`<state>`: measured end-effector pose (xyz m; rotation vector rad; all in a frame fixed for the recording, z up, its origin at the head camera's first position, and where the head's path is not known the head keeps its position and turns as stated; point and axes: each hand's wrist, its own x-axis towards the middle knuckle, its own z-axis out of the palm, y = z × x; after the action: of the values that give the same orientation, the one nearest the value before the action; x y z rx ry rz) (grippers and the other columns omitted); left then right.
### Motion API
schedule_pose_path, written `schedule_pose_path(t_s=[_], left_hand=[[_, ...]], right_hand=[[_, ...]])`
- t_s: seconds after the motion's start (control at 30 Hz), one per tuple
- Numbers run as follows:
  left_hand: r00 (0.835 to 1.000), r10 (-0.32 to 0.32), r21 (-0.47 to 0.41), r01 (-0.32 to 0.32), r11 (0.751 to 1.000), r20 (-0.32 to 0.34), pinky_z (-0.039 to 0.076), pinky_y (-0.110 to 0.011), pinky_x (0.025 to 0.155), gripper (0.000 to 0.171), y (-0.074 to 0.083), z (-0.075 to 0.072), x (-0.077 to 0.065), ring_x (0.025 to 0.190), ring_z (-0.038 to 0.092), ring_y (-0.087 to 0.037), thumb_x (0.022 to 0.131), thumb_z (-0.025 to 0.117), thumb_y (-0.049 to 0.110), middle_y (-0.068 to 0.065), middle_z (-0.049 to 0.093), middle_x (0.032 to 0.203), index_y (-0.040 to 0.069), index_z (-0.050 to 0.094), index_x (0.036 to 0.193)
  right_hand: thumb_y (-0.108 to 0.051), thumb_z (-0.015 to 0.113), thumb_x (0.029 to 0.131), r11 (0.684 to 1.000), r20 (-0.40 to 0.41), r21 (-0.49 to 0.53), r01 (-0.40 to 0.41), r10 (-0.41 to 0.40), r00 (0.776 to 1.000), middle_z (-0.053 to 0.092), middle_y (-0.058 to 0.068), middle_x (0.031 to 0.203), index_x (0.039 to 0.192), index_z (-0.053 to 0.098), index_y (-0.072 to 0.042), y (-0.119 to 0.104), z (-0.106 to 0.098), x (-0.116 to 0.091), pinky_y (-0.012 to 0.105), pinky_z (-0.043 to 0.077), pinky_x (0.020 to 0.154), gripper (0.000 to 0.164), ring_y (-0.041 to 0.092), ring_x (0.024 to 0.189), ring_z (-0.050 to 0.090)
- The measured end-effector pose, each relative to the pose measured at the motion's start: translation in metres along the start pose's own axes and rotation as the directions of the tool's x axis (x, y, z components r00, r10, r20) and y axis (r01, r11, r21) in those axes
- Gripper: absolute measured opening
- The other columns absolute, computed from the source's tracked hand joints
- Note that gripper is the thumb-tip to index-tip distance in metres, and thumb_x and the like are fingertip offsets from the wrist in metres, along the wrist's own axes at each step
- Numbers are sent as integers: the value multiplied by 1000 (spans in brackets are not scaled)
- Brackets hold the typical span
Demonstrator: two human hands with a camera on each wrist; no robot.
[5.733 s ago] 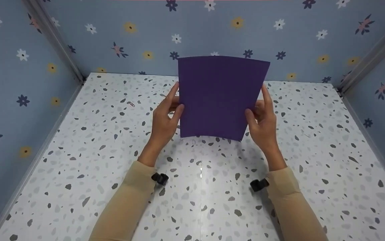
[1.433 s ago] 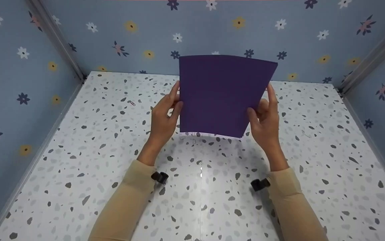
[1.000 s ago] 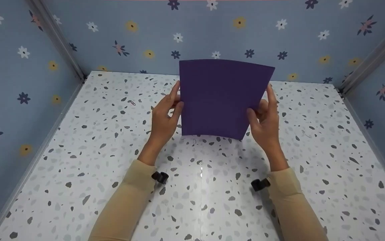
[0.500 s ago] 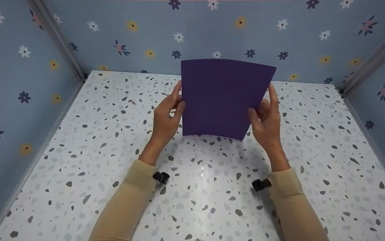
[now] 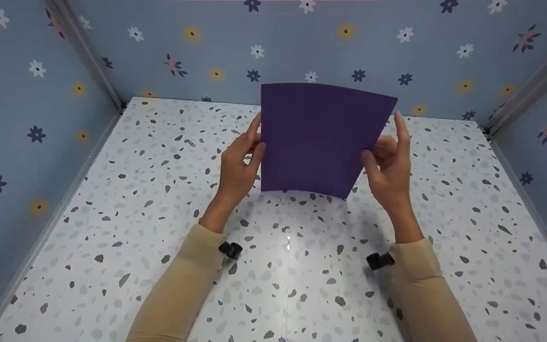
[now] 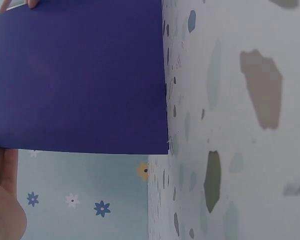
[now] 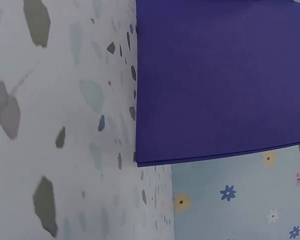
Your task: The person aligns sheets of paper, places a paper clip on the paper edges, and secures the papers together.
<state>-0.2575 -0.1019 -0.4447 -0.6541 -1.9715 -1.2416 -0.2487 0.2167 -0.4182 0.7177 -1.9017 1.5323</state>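
Note:
A stack of purple paper sheets stands nearly upright and slightly bowed over the speckled tabletop, its lower edge right at the surface. My left hand pinches the left edge, thumb in front and fingers partly hidden behind. At the right edge, my right hand holds the stack with the thumb over the front and the index finger raised clear of the edge. More than one layer shows along the side of the purple sheets in the right wrist view. The left wrist view shows the left hand beside the lower side.
A small paper clip lies on the speckled tabletop to the left of the hands. Blue flowered walls enclose the back and both sides. A black wrist camera sits at the right cuff, another at the left.
The right hand has shifted a little to the right and its index finger has come away from the sheets' edge. The stack stands slightly lower than 1.4 s ago. The left hand keeps its hold.

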Motion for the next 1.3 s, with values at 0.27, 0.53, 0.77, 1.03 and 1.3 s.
schedule_pose_path(t_s=[0.27,0.53,0.77,1.03,1.3], left_hand=[[1000,6,3,-6,1000,-9,58,-30,83,48,0,0,0,89,67,-19,109,60,9,-10,70,102,0,50,156],[1000,17,13,-16,1000,-18,58,-30,84,48,0,0,0,89,67,-19,109,60,9,-10,70,101,-1,51,155],[1000,23,7,-22,1000,-14,58,-29,85,49,0,0,1,92,69,-20,109,61,9,-10,70,103,-1,51,155],[1000,14,4,-14,1000,-11,59,-29,84,49,1,0,1,91,69,-20,109,61,9,-10,71,102,0,51,156],[1000,2,16,-2,1000,0,59,-30,84,50,2,0,2,92,69,-19,109,60,10,-10,71,103,1,49,157]], right_hand=[[11,59,100,1000,30,-7,19,-19,999,70,13,112,167,20,0,-14,-8,18,27,56,81,78,23,95,71],[8,60,101,998,92,-60,37,-32,995,69,9,113,166,23,0,-29,-14,38,26,56,80,75,22,95,71],[5,61,101,993,167,-108,37,-19,986,70,9,120,167,22,-6,-40,-17,51,26,57,83,77,20,99,72],[6,65,99,980,221,-184,79,-37,975,69,7,115,165,31,-6,-53,-23,69,23,59,85,75,16,93,72],[6,69,97,942,309,-297,157,-61,949,70,8,115,160,42,-8,-71,-28,90,18,58,88,70,2,97,70]])
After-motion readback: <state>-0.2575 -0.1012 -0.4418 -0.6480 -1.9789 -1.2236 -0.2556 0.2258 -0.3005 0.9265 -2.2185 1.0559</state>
